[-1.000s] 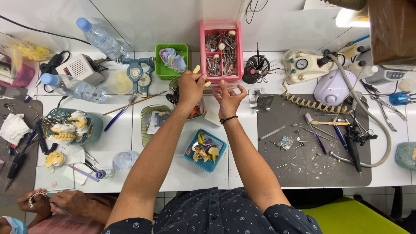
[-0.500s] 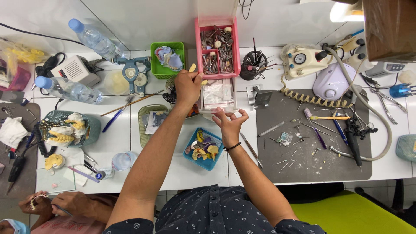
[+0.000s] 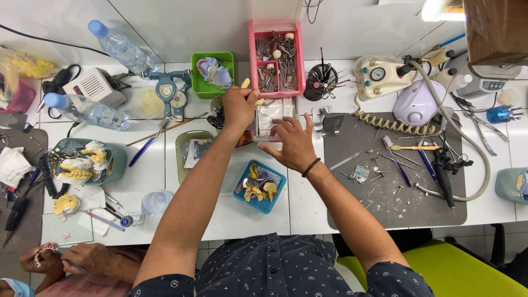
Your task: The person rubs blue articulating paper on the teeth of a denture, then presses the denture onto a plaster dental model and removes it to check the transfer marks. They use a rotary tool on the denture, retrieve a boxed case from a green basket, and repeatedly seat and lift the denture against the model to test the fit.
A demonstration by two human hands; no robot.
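Observation:
My left hand (image 3: 239,107) reaches forward and pinches a small pale yellow piece (image 3: 246,83) just in front of the pink tray (image 3: 254,60), which holds several metal burs and polishing tips. My right hand (image 3: 291,144) hovers with fingers spread and nothing in it, over a clear flat box of packets (image 3: 268,115) set below the pink tray. A blue tray (image 3: 273,205) of dental casts lies near me between my forearms.
A green basket (image 3: 198,88), an articulator (image 3: 168,91), two water bottles (image 3: 88,110) and a teal basket of casts (image 3: 113,165) sit to the left. On the right are a grey mat (image 3: 396,203) strewn with tools, a motor unit (image 3: 379,74) and hoses. Another person's hands (image 3: 52,258) work at bottom left.
My right hand has drawn back from the pink tray toward me and opened its fingers over the clear box. My left hand stays by the tray's corner.

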